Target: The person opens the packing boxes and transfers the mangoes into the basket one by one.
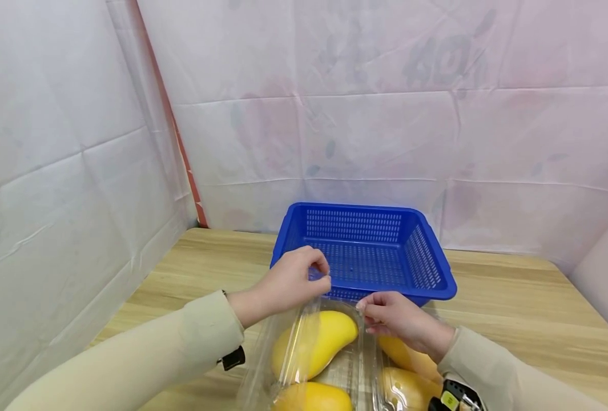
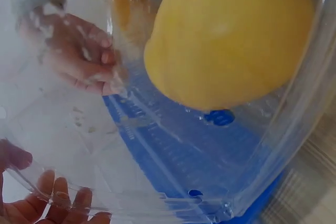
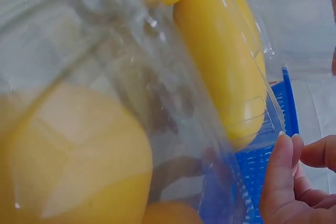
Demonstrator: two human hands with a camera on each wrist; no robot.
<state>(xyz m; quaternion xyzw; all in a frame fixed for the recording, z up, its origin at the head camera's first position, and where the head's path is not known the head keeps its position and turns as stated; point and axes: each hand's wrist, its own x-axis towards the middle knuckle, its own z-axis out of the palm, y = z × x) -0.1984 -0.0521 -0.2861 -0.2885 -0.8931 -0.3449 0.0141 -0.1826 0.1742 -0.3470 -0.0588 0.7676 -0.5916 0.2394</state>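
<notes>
I am somewhere curtained off, home or workplace unclear: creased pale sheets [image 1: 375, 142] enclose my wood-grain table [image 1: 514, 294] on three sides.

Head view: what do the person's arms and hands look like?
Long pale beige sleeves; left hand and right hand ungloved. A small black fitting shows at the left cuff, a black device with a yellow-green patch at the right cuff.

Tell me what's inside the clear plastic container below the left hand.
Inside the container, the head view shows a curved yellow fruit and a second yellow fruit, cut off by the frame edge. Their undersides, and anything beneath them, are covered.
</notes>
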